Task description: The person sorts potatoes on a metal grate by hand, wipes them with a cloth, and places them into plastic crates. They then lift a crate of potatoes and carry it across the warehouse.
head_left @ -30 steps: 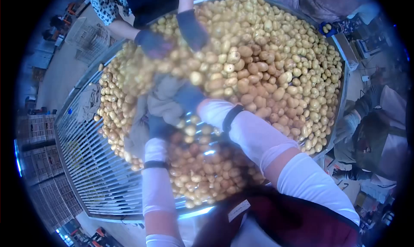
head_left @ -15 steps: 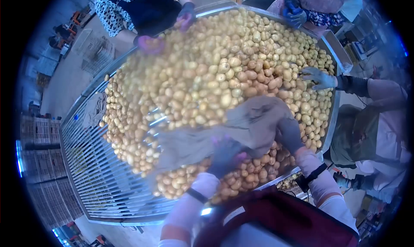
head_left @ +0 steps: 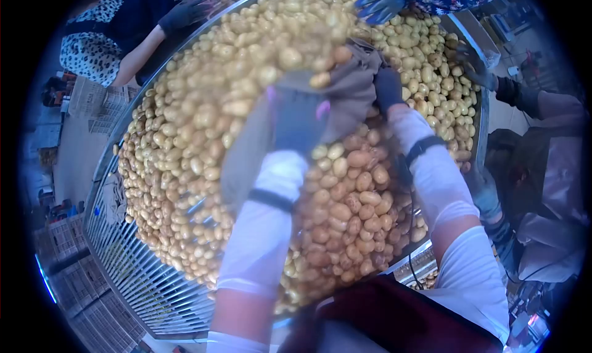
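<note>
Both my hands are on a grey-brown cloth, over a broad heap of potatoes. My left hand, in a dark glove with pink at the fingers, is closed on the cloth's near left part; motion smears its fingers. Farther right, my right hand is in a dark glove and closed on the cloth's right side; its fingertips are hidden. Several potatoes lie loose along the cloth's far edge. Browner potatoes lie nearer my body, between my forearms.
The heap lies on a metal table with slatted bars at lower left. Another cloth lies at its left edge. Co-workers' gloved hands are around the rim: a dark glove, a blue glove and another dark glove. Stacked crates stand left.
My hands and the cloth have moved away from me, toward the far side of the heap. Browner potatoes now show where the cloth was. Co-workers' hands have shifted, and my view has moved.
</note>
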`<state>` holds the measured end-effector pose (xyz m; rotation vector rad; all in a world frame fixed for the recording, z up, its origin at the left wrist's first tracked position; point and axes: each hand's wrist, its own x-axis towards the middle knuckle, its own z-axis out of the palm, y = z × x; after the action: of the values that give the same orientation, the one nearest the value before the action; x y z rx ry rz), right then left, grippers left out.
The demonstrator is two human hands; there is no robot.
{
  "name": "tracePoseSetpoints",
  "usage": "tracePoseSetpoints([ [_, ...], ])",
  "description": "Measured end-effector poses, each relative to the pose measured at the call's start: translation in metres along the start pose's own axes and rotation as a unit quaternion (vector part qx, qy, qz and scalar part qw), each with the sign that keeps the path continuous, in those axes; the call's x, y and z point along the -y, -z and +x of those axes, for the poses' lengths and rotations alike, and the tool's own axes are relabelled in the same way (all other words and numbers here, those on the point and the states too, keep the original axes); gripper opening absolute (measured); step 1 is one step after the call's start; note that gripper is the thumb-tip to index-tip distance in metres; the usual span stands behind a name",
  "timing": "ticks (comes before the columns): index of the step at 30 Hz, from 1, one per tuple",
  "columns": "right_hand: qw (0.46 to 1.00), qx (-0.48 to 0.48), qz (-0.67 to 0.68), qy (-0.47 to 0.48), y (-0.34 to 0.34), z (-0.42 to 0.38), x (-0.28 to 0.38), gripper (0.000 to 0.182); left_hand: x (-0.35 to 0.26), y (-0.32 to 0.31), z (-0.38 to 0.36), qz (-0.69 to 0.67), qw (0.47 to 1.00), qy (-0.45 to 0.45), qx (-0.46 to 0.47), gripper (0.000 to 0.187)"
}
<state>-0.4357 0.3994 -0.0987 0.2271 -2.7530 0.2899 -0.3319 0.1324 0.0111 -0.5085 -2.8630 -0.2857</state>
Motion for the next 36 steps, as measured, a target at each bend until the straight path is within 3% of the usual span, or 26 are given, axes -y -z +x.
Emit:
tracePoseSetpoints([
  [1, 0.997, 0.024, -0.062, 0.031, -0.007, 0.005, -0.010, 0.017, 0.000, -0.006, 0.019, -0.040, 0.999, 0.007, 0.019, 0.044],
  [4, 0.992, -0.051, -0.091, -0.066, -0.013, 0.021, -0.008, 0.019, -0.005, -0.015, 0.038, -0.064, 0.998, 0.011, 0.023, 0.046],
  [7, 0.997, 0.049, -0.062, 0.009, 0.020, 0.014, 0.006, 0.020, -0.003, -0.023, 0.019, -0.058, 0.998, -0.018, 0.008, 0.051],
  [10, 0.992, 0.118, -0.026, -0.030, 0.034, -0.011, 0.024, 0.022, -0.004, -0.005, -0.016, -0.052, 0.997, -0.043, 0.026, 0.058],
  [14, 0.953, 0.222, 0.206, 0.014, 0.151, -0.081, 0.073, 0.029, -0.025, 0.043, -0.101, -0.088, 0.996, -0.021, 0.001, 0.065],
  [15, 0.932, 0.308, -0.051, 0.182, 0.118, -0.112, 0.056, 0.024, -0.028, 0.056, -0.122, -0.097, 0.995, -0.029, 0.001, 0.065],
  [16, 0.957, 0.220, 0.147, 0.117, 0.159, -0.134, 0.078, 0.019, -0.032, 0.066, -0.145, -0.080, 0.996, -0.046, 0.012, 0.067],
  [18, 0.933, 0.242, 0.229, 0.136, 0.214, -0.168, 0.109, 0.016, -0.033, 0.080, -0.195, -0.076, 0.993, -0.063, 0.072, 0.069],
  [22, 0.913, 0.233, 0.314, 0.114, 0.197, -0.191, 0.115, 0.013, -0.047, 0.089, -0.241, -0.152, 0.956, 0.022, 0.248, 0.066],
  [23, 0.907, 0.231, 0.334, 0.109, 0.191, -0.189, 0.115, 0.013, -0.048, 0.082, -0.237, -0.146, 0.963, 0.026, 0.227, 0.065],
  [24, 0.914, 0.162, 0.343, 0.141, 0.188, -0.174, 0.119, 0.013, -0.049, 0.073, -0.235, -0.141, 0.968, 0.029, 0.205, 0.064],
  [26, 0.956, 0.121, 0.199, 0.176, 0.171, -0.137, 0.117, 0.013, -0.051, 0.052, -0.228, -0.144, 0.969, 0.032, 0.196, 0.064],
  [28, 0.955, 0.185, 0.214, 0.088, 0.127, -0.098, 0.116, 0.018, -0.045, 0.024, -0.191, -0.152, 0.966, 0.030, 0.207, 0.067],
  [29, 0.951, 0.211, 0.220, 0.043, 0.100, -0.088, 0.118, 0.021, -0.046, 0.020, -0.174, -0.103, 0.983, 0.010, 0.151, 0.060],
  [31, 0.941, 0.132, 0.298, -0.090, 0.049, -0.085, 0.116, 0.027, -0.051, 0.014, -0.130, -0.005, 0.999, -0.030, 0.015, 0.051],
  [34, 0.930, 0.050, 0.324, -0.169, -0.005, -0.052, 0.086, 0.039, -0.081, 0.020, -0.077, 0.035, 0.983, 0.079, 0.163, 0.054],
  [36, 0.902, 0.087, 0.363, -0.216, 0.007, -0.045, 0.081, 0.041, -0.074, -0.006, -0.078, -0.034, 0.982, 0.086, 0.165, 0.060],
])
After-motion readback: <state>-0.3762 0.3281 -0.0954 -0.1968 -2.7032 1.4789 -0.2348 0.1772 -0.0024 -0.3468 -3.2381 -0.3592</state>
